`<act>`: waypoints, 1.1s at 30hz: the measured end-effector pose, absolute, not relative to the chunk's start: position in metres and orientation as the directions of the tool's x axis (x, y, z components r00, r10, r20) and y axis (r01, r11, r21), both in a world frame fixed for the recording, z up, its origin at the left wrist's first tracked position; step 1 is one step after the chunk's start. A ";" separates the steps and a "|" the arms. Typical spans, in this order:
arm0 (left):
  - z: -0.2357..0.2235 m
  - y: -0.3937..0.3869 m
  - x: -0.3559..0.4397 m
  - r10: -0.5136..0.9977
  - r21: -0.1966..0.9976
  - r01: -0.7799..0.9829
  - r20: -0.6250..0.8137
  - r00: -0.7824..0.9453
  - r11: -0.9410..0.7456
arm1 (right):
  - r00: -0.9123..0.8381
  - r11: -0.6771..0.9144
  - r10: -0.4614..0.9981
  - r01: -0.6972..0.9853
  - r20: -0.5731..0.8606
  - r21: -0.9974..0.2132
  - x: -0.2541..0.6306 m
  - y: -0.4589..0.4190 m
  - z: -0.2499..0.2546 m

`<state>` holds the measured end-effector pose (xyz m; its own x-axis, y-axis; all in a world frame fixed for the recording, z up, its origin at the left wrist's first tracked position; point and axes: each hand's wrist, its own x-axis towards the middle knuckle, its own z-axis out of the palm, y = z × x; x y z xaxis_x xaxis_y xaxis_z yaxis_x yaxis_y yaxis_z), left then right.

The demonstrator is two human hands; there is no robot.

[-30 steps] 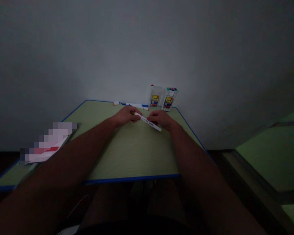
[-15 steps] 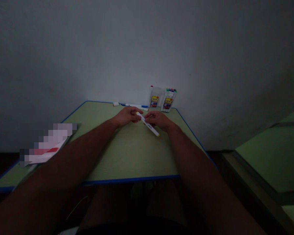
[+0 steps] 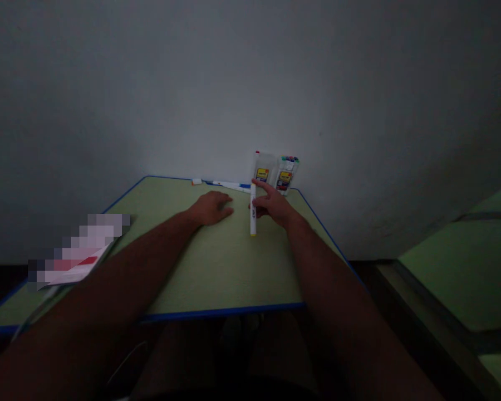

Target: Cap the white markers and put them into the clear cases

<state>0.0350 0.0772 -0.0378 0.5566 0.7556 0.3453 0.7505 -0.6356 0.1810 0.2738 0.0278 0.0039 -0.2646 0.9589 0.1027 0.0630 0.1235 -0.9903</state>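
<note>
My right hand (image 3: 273, 205) holds a white marker (image 3: 253, 214) with a yellow end, standing nearly upright over the green desk (image 3: 217, 262). My left hand (image 3: 212, 207) rests on the desk just left of the marker, fingers loosely curled and holding nothing. Two clear marker cases (image 3: 275, 174) stand against the wall just beyond my right hand. A blue-capped white marker (image 3: 232, 185) and a small cap (image 3: 196, 181) lie at the desk's far edge.
A white and red paper packet (image 3: 73, 259) lies at the desk's left edge. The grey wall rises right behind the desk. Another green desk (image 3: 463, 262) stands to the right across a dark gap.
My left hand let go of the marker and settled on the desk. My right hand swung the marker from slanted to nearly upright.
</note>
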 end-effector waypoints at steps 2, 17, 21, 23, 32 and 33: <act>-0.040 0.079 0.035 0.745 0.157 0.746 0.337 0.575 -0.647 | -0.256 0.127 0.961 0.070 0.105 -0.989 0.274 0.027 0.006; -0.037 0.075 0.037 0.764 0.159 0.761 0.310 0.567 -0.629 | 0.179 0.168 0.965 0.134 0.191 -0.977 0.270 0.029 0.024; -0.036 0.073 0.038 0.781 0.209 0.762 0.309 0.543 -0.613 | 0.241 0.164 0.949 0.178 0.205 -0.970 0.271 0.031 0.038; -0.036 0.072 0.038 0.786 0.216 0.765 0.308 0.537 -0.607 | 0.249 0.165 0.943 0.221 0.220 -0.961 0.274 0.033 0.046; -0.036 0.072 0.037 0.768 0.186 0.757 0.309 0.560 -0.627 | 0.248 0.207 0.919 0.357 0.306 -0.911 0.298 0.056 0.106; -0.036 0.072 0.037 0.768 0.186 0.756 0.308 0.561 -0.627 | 0.241 0.225 0.914 0.372 0.328 -0.901 0.300 0.058 0.116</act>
